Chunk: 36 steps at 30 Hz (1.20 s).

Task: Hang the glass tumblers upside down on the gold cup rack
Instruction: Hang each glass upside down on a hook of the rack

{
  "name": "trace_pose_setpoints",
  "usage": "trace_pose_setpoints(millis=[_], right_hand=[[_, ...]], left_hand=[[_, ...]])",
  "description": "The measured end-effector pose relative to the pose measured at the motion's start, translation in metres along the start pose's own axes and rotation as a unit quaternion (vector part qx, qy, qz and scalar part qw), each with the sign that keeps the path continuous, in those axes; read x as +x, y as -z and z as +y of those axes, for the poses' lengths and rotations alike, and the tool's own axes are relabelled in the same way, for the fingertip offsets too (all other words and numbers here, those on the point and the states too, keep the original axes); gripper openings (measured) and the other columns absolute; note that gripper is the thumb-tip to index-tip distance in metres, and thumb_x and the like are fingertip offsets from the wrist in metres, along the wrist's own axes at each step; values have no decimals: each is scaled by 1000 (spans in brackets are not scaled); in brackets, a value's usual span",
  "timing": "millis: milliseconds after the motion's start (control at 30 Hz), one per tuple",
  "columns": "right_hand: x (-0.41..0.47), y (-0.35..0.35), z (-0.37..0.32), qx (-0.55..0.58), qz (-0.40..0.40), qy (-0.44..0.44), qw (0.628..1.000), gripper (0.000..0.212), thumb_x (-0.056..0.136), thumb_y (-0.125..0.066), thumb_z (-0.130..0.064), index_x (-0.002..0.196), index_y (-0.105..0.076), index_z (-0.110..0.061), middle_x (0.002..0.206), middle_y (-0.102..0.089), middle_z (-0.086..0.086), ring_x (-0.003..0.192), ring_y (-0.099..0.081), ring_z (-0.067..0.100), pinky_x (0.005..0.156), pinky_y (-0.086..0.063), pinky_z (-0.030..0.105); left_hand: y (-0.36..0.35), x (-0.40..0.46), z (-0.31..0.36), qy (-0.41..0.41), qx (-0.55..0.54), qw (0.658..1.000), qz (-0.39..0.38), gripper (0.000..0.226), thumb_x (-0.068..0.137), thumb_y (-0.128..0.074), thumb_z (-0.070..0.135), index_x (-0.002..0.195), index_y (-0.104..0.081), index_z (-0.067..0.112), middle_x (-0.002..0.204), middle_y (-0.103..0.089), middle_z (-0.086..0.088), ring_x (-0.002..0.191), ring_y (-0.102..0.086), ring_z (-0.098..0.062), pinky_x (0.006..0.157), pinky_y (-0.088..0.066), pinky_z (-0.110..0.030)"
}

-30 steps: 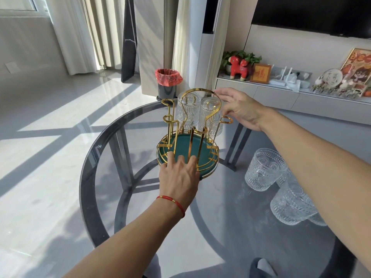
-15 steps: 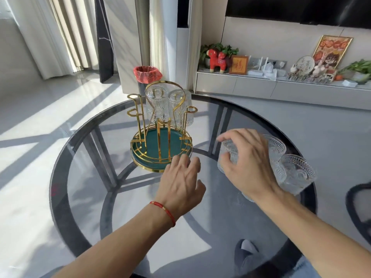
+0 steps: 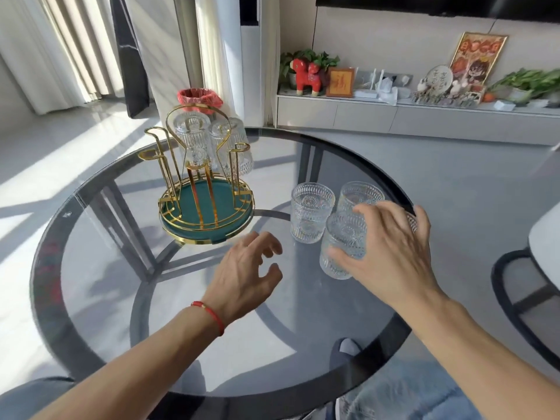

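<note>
Right hand (image 3: 391,253) hides 4th tumbler (image 3: 411,221); TV (image 3: 436,4) cut off.

Two hands are in view: the left hand (image 3: 247,275) and the right hand (image 3: 391,253). One gold cup rack (image 3: 206,189) stands on one round glass table (image 3: 121,298). Two tumblers hang upside down on it, one (image 3: 191,137) behind the tall loop and one (image 3: 235,147) to its right. Three more are clearly upright on the table: (image 3: 310,212), (image 3: 359,195) and (image 3: 342,244) (a fourth may be hidden behind the right hand; I cannot tell).
</note>
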State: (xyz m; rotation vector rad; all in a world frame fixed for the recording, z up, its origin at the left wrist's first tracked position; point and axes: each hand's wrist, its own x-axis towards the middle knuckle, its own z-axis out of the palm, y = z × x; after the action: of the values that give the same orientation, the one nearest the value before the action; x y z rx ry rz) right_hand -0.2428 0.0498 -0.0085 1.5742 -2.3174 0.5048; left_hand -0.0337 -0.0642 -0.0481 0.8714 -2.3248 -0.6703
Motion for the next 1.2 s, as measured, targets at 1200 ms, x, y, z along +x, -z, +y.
trace_pose_setpoints(millis=[1200], right_hand=[[79,29,-112,624,-49,11,780,62,67,-94,-39,123,-69,-27,115,-72,-5,105,-74,18,86,-59,33]], left_hand=[[77,1,-67,61,196,979,10,57,85,-70,29,138,-51,20,138,-56,-6,129,-44,-30,103,-43,-43]])
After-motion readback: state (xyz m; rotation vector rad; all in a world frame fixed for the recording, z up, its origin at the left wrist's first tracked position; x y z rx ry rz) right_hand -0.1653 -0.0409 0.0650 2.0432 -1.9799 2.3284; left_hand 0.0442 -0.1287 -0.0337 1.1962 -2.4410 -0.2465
